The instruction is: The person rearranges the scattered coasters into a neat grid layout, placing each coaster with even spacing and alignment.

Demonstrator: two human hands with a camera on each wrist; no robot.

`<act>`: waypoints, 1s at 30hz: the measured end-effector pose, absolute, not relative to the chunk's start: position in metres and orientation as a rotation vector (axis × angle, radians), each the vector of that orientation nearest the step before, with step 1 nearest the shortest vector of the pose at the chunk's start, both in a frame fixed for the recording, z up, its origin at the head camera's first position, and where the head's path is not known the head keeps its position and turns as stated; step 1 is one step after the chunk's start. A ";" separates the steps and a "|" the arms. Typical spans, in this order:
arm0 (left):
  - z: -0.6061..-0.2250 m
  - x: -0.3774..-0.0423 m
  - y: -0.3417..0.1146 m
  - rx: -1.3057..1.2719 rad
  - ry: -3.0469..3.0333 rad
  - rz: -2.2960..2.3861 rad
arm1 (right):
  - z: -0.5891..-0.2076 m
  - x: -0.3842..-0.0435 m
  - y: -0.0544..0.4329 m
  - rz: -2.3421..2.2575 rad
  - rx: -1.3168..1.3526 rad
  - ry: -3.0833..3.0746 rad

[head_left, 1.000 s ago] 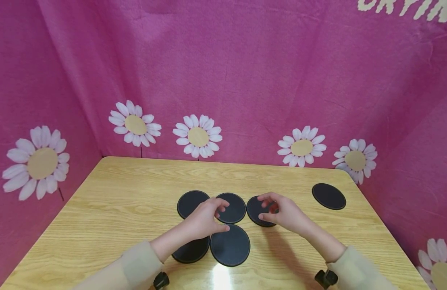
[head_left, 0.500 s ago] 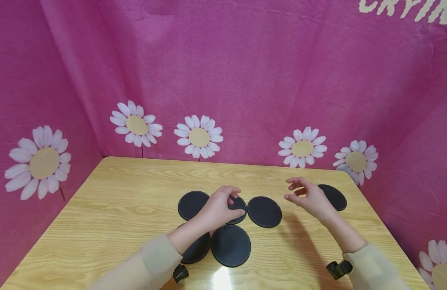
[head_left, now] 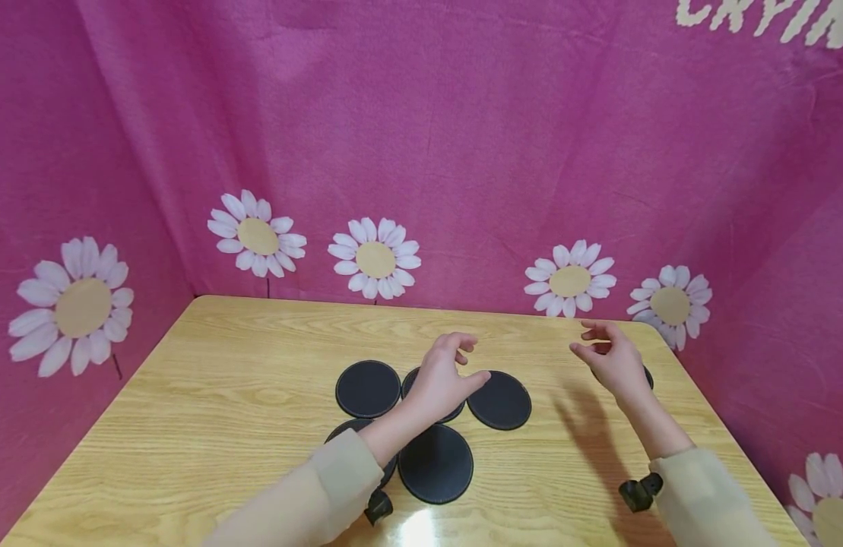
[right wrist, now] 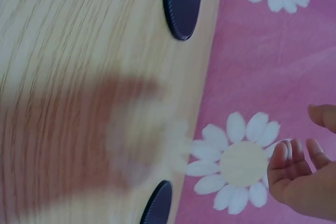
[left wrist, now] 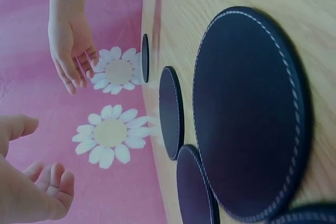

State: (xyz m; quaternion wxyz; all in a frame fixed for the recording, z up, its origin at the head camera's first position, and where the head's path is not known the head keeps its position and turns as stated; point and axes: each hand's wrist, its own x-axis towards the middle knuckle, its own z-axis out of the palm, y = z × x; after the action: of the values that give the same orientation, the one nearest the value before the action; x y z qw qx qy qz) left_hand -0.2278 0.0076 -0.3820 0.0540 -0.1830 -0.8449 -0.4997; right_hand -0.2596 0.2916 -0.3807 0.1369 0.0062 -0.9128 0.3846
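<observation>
Several round black coasters with pale edge stitching lie on the table. In the head view my left hand [head_left: 445, 376] hovers over the back-middle coaster [head_left: 410, 379], its thumb overlapping the back-right coaster [head_left: 501, 403]. Its fingers are loosely bent with nothing between them, as the left wrist view also shows for that hand [left wrist: 34, 187]. My right hand [head_left: 616, 363] is raised at the far right, relaxed and holding nothing. It hides most of a separate coaster [head_left: 649, 377]. My left sleeve partly covers the front-left coaster [head_left: 351, 427].
A back-left coaster [head_left: 368, 389] and a front-right coaster [head_left: 436, 465] complete the close group. The wooden table [head_left: 243, 365] ends against a pink cloth [head_left: 448, 152] printed with white daisies. Small black devices [head_left: 640, 491] are strapped at the wrists.
My right hand has moved right and farther back, from above the back-right coaster to the separate one. My left hand has shifted right and away from me. The coasters stay where they were.
</observation>
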 end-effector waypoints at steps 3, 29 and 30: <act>-0.384 -0.230 0.018 -0.540 -2.535 -1.567 | -0.386 -0.264 0.298 1.119 -0.063 -2.610; -0.411 -0.266 0.097 -0.531 -2.547 -1.644 | -0.419 -0.301 0.374 1.233 -0.565 -2.582; -0.412 -0.268 0.099 -0.530 -2.552 -1.641 | -0.419 -0.301 0.377 1.234 -0.573 -2.601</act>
State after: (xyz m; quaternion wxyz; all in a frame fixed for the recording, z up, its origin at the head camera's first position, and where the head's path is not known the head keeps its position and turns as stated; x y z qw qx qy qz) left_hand -0.2676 0.0994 -0.4123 0.0308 -0.1720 -0.8281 -0.5327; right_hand -0.3009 0.3774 -0.4188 0.1031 -0.1941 -0.8814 0.4182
